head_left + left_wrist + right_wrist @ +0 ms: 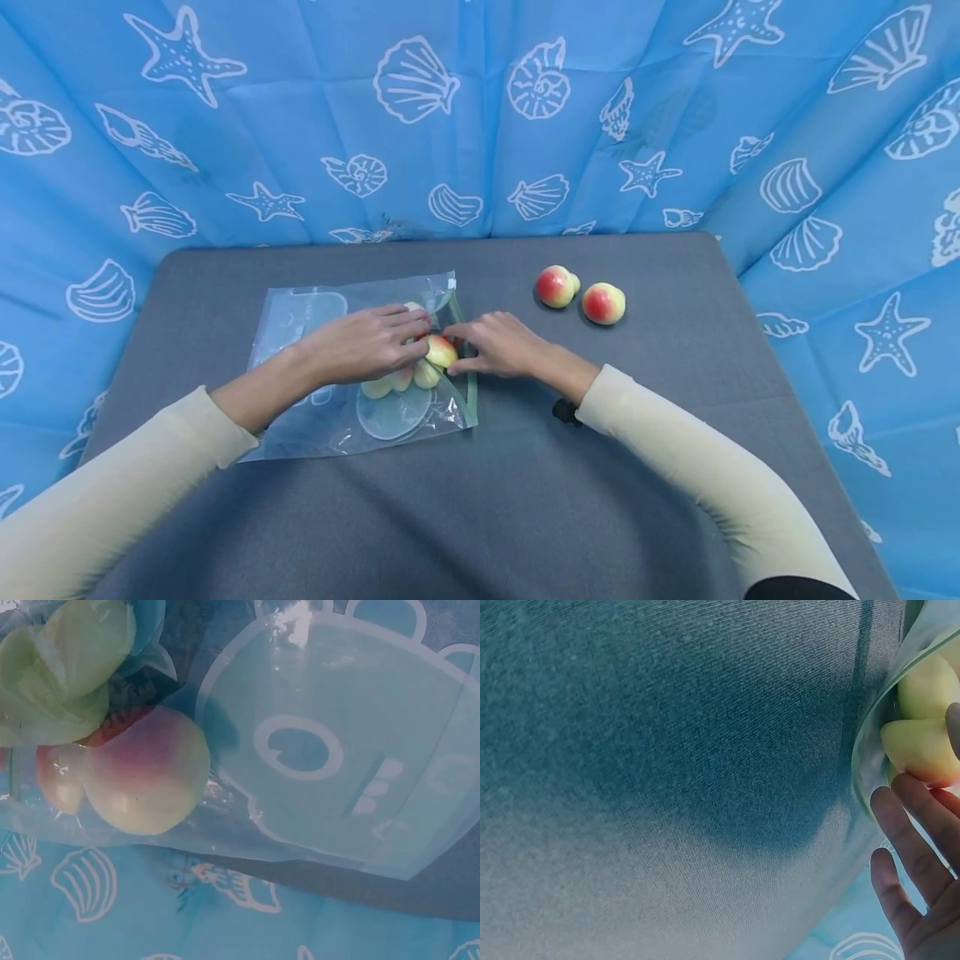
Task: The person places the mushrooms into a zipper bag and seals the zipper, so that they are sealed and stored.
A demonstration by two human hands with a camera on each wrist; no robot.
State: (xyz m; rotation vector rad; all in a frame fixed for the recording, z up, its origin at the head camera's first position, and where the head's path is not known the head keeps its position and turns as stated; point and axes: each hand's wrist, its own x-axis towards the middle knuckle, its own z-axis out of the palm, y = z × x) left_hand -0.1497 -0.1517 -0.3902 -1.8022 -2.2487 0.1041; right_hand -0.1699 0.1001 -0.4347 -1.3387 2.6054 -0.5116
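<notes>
A clear zip bag [345,433] with a green-edged mouth lies on the grey table, its mouth to the right. Several yellow-and-red peaches [150,772] show through its film. My left hand [367,343] is over the bag, its bent fingers gripping the film near the mouth; the left wrist view does not show this hand. At the bag's raised mouth, my right hand [504,344] has its thumb and index finger around a yellow-and-red peach [922,750]. The other fingers [909,851] of that hand are spread outside the rim.
Two more peaches, a left one [556,287] and a right one [604,303], sit on the table [660,350] behind my right hand. A blue curtain [480,125] with white shell prints hangs around the table's back and sides.
</notes>
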